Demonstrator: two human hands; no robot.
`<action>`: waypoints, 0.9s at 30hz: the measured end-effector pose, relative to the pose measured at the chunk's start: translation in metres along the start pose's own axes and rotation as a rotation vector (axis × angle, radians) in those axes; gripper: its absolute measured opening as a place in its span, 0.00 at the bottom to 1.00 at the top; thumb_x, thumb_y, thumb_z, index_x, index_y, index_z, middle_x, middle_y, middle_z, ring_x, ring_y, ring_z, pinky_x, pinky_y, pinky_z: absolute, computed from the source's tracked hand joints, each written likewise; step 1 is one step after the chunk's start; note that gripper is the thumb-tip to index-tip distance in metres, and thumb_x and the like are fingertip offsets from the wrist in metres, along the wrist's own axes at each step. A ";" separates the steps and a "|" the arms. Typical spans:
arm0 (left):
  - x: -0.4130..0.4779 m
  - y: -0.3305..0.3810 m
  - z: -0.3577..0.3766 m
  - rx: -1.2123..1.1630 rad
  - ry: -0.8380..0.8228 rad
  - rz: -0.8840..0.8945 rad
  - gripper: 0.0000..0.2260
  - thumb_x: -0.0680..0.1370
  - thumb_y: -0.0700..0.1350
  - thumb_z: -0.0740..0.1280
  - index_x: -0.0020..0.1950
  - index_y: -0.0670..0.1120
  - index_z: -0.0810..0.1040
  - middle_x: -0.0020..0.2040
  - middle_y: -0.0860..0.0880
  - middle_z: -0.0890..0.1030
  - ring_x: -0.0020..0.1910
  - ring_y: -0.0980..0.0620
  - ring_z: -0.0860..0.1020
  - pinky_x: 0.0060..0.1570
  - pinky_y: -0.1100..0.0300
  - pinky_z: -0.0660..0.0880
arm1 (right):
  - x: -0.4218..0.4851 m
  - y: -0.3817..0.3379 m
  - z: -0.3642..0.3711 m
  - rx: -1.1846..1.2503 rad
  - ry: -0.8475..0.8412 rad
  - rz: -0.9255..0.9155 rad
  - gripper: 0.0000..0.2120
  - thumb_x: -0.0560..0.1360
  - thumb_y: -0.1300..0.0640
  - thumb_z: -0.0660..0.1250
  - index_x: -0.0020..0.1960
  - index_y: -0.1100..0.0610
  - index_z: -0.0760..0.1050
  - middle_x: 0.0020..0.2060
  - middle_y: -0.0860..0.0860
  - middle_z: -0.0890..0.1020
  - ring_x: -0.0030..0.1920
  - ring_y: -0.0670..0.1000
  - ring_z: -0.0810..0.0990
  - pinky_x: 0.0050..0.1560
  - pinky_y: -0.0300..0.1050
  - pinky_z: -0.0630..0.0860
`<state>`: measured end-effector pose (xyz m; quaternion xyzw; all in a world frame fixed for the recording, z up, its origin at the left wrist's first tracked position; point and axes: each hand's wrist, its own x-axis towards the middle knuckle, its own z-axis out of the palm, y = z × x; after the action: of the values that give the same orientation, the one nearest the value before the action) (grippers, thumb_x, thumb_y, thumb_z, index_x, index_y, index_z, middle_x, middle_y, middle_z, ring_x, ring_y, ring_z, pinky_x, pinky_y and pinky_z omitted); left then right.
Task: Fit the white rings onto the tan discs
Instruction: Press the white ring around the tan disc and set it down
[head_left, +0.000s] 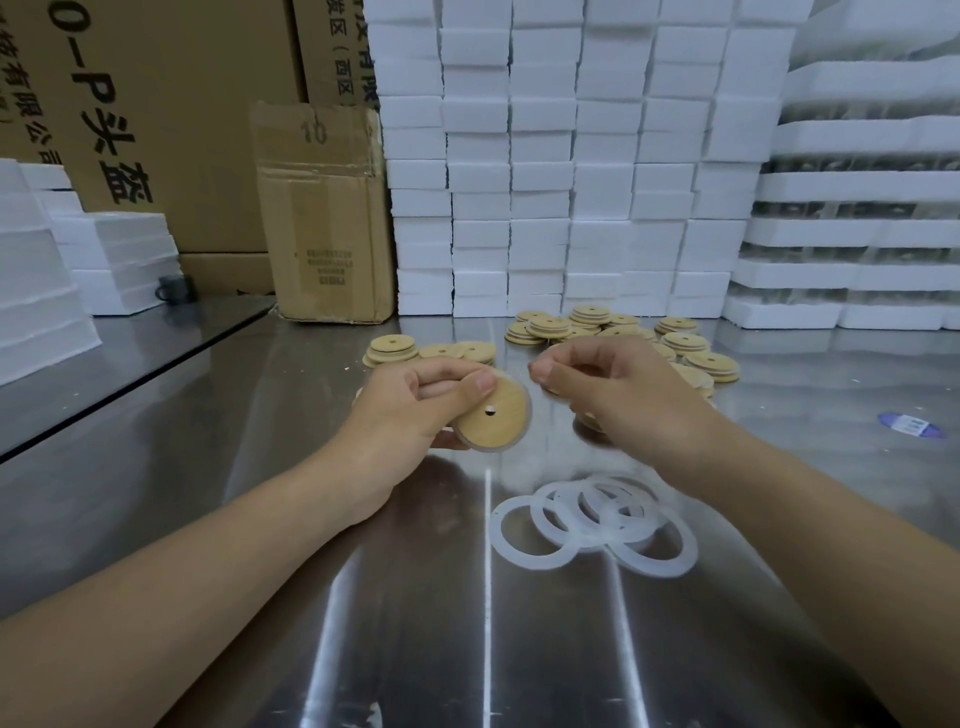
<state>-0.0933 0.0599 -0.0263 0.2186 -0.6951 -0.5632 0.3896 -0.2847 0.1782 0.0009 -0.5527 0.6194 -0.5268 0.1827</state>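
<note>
A "10" is written on the worn cardboard box (324, 208), and large Chinese characters with "O-P" are printed on the carton (111, 104) behind it. A round tan disc (496, 415), wood-grained with a small centre hole, is gripped by the left hand (415, 410) above the shiny metal tabletop (415, 597). The right hand (613, 389) is curled, fingers pinched, perhaps on a ring's edge; this cannot be told. Thin white rings (587, 519) lie overlapped near loose discs (623, 332).

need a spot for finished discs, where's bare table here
Bare steel left of the left hand, toward the cardboard box, and near the front edge. Crowded: white rings under the right forearm, tan discs by the foam blocks.
</note>
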 end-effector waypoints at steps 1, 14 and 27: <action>0.000 0.000 -0.002 -0.019 0.011 -0.006 0.08 0.81 0.46 0.74 0.56 0.44 0.88 0.47 0.44 0.89 0.41 0.53 0.85 0.39 0.63 0.81 | 0.001 -0.001 0.000 0.018 0.045 -0.003 0.09 0.82 0.49 0.70 0.46 0.49 0.87 0.45 0.53 0.87 0.43 0.66 0.78 0.44 0.59 0.77; 0.000 0.000 -0.005 -0.102 0.021 -0.017 0.07 0.83 0.43 0.72 0.60 0.49 0.87 0.52 0.43 0.89 0.49 0.49 0.87 0.40 0.59 0.83 | -0.008 -0.001 0.020 -0.161 -0.107 -0.126 0.06 0.77 0.48 0.76 0.50 0.47 0.81 0.47 0.44 0.85 0.47 0.46 0.84 0.49 0.51 0.81; -0.002 0.002 0.004 0.005 0.009 0.033 0.09 0.83 0.47 0.71 0.64 0.52 0.82 0.47 0.44 0.89 0.47 0.46 0.87 0.49 0.52 0.83 | -0.009 0.012 0.026 -0.441 -0.069 -0.314 0.36 0.67 0.33 0.78 0.71 0.35 0.68 0.54 0.36 0.77 0.55 0.39 0.78 0.50 0.40 0.76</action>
<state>-0.0952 0.0644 -0.0252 0.2104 -0.6982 -0.5542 0.4014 -0.2666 0.1724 -0.0227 -0.6861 0.6193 -0.3818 -0.0053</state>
